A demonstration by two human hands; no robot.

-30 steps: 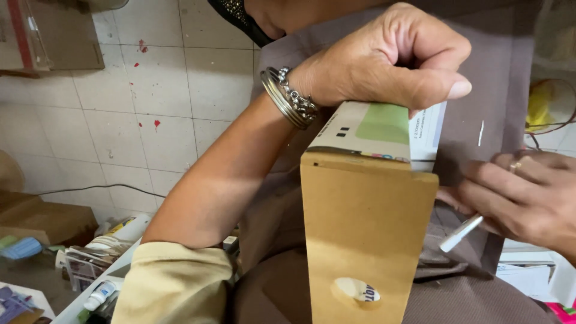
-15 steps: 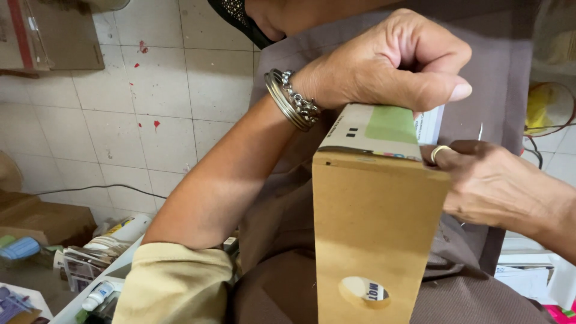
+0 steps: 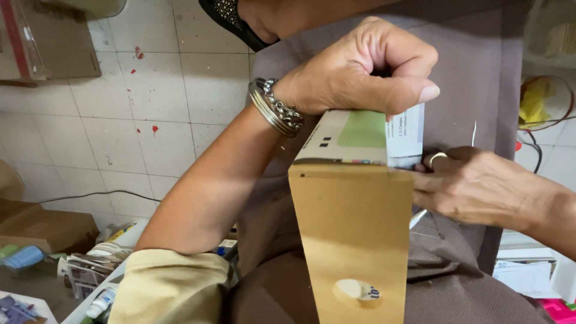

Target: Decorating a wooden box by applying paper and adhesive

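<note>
My left hand (image 3: 366, 72) is curled up like a fist at the top of a small white box with a green patch (image 3: 360, 137), and my thumb lies along its top edge. On that wrist I wear shiny silver bracelets (image 3: 276, 108). The box sticks out of the top of a tall brown paper envelope with a round hole near the bottom (image 3: 354, 240). Through the hole I can see a bit of white. The envelope stands up straight in front of my lap. My right hand (image 3: 474, 189) is just beside the envelope on its right side. Its fingers are bent and touch the edge of the envelope and the box. There is a gold ring (image 3: 437, 158) on one finger. I cannot tell how tight this hand grips. Under my hands is my brown cloth skirt (image 3: 468, 90). Past my left arm is a white tiled floor with little red spots (image 3: 120, 108). A flat brown cardboard box (image 3: 42, 225) lies down on the left.
</note>
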